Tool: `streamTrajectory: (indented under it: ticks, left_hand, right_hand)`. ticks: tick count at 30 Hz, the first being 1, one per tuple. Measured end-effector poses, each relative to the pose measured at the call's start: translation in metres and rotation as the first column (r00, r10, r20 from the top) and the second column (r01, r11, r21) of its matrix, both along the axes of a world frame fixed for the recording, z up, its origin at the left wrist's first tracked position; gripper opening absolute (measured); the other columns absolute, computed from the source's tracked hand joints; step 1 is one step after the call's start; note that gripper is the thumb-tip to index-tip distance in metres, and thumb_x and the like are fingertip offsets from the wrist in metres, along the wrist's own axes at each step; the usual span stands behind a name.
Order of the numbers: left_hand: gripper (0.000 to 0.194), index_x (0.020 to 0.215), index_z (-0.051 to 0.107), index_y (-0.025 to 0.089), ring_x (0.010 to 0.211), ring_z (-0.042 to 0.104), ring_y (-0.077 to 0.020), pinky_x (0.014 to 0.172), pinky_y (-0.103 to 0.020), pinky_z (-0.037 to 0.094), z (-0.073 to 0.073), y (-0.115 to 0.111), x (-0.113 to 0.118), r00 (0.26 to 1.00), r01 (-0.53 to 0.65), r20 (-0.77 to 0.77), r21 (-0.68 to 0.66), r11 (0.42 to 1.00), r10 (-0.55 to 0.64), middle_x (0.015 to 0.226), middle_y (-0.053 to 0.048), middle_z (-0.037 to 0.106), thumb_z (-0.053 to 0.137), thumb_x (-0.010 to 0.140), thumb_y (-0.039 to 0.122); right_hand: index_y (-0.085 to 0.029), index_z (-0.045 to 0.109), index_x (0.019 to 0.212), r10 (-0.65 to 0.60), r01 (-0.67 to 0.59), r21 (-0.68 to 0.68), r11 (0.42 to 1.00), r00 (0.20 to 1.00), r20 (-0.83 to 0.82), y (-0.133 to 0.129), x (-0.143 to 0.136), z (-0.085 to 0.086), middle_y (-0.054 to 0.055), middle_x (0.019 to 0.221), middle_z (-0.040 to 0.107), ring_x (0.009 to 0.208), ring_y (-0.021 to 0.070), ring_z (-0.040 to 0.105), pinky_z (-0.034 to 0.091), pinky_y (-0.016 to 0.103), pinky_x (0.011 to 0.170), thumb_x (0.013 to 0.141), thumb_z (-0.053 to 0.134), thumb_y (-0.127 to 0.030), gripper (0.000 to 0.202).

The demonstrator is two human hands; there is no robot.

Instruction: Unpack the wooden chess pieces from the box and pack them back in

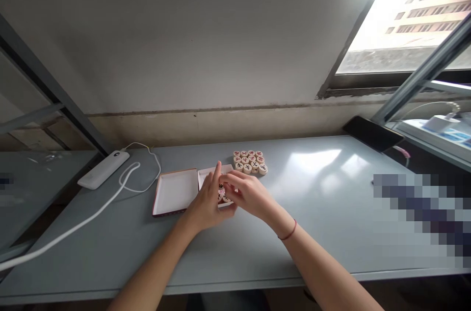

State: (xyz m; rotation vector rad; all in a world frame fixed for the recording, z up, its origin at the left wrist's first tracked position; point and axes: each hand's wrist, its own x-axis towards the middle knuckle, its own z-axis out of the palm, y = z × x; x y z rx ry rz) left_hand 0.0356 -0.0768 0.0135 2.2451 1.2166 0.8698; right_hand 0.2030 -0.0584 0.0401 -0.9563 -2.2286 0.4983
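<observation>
Both hands are together over a small white box [227,169] with several round pieces [220,197] inside, marked with characters. My left hand [208,203] rests at the box's left and near side, fingers apart, index finger pointing up, thumb along the near edge. My right hand [247,193] reaches in from the right with fingers bent together over the pieces; what they hold, if anything, is hidden. The box's empty half or lid [175,192] lies open to the left. Just behind the box, several round pieces [250,160] with red or black characters stand stacked in rows.
On the grey table [294,242], a white power bank [104,169] with a white cable [91,216] lies at the left. A dark phone [372,133] leans at the back right, near a metal frame post. A wall runs along the back edge.
</observation>
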Motion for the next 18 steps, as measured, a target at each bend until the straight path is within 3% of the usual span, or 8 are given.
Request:
streamTrajectory:
  ticks: [4, 8, 12, 15, 18]
  left_hand:
    - [0.090, 0.148, -0.001, 0.031, 0.113, 0.050, -0.0254, 0.082, -0.037, 0.052, -0.002, 0.003, -0.002, 0.997, -0.009, 0.081, -0.099, 0.995, 0.017, 0.138, -0.013, 0.037, 0.055, 0.079, 0.019]
    - [0.071, 0.146, 0.021, 0.029, 0.121, 0.045, -0.0230, 0.093, -0.035, 0.048, -0.002, 0.013, 0.001, 0.995, -0.024, 0.096, -0.120, 0.992, 0.036, 0.135, -0.009, 0.041, 0.043, 0.081, 0.010]
    - [0.056, 0.140, 0.035, 0.026, 0.104, 0.056, -0.0173, 0.086, -0.029, 0.050, 0.005, 0.025, 0.006, 0.998, -0.006, 0.065, -0.131, 0.991, 0.015, 0.126, -0.008, 0.045, 0.035, 0.086, 0.010]
    - [0.056, 0.140, 0.036, 0.024, 0.104, 0.056, -0.0188, 0.087, -0.029, 0.049, 0.013, 0.033, 0.001, 0.994, -0.077, -0.074, -0.013, 0.997, 0.076, 0.127, -0.010, 0.043, 0.040, 0.085, 0.014]
    - [0.049, 0.134, 0.044, 0.021, 0.100, 0.056, -0.0218, 0.091, -0.035, 0.045, 0.018, 0.037, -0.016, 0.934, -0.236, -0.229, 0.178, 0.955, 0.273, 0.114, -0.010, 0.049, 0.044, 0.085, 0.020]
  right_hand:
    - [-0.023, 0.062, 0.101, -0.013, 0.012, -0.014, 1.000, 0.997, -0.073, 0.003, 0.000, -0.005, 0.004, 0.089, 0.061, 0.066, 0.0120, 0.055, 0.043, 0.022, 0.062, 0.088, 0.044, -0.015, 0.024]
    - [-0.023, 0.058, 0.108, -0.056, 0.052, -0.038, 0.998, 0.991, -0.119, 0.008, -0.001, -0.012, 0.006, 0.094, 0.060, 0.066, 0.0126, 0.054, 0.045, 0.024, 0.063, 0.088, 0.042, -0.015, 0.027]
    - [-0.020, 0.057, 0.099, -0.084, 0.061, -0.115, 0.991, 0.975, -0.206, 0.016, 0.000, -0.016, 0.005, 0.085, 0.060, 0.070, 0.0144, 0.055, 0.046, 0.024, 0.061, 0.087, 0.043, -0.021, 0.018]
    - [-0.020, 0.054, 0.090, -0.192, 0.125, -0.232, 0.965, 0.936, -0.294, 0.025, 0.010, -0.016, 0.003, 0.078, 0.060, 0.067, 0.0136, 0.054, 0.044, 0.022, 0.056, 0.085, 0.045, -0.026, 0.012]
    - [-0.019, 0.055, 0.080, -0.361, 0.287, -0.333, 0.898, 0.914, -0.185, 0.034, 0.027, -0.018, 0.001, 0.072, 0.060, 0.060, 0.0127, 0.051, 0.040, 0.022, 0.053, 0.081, 0.049, -0.030, 0.012]
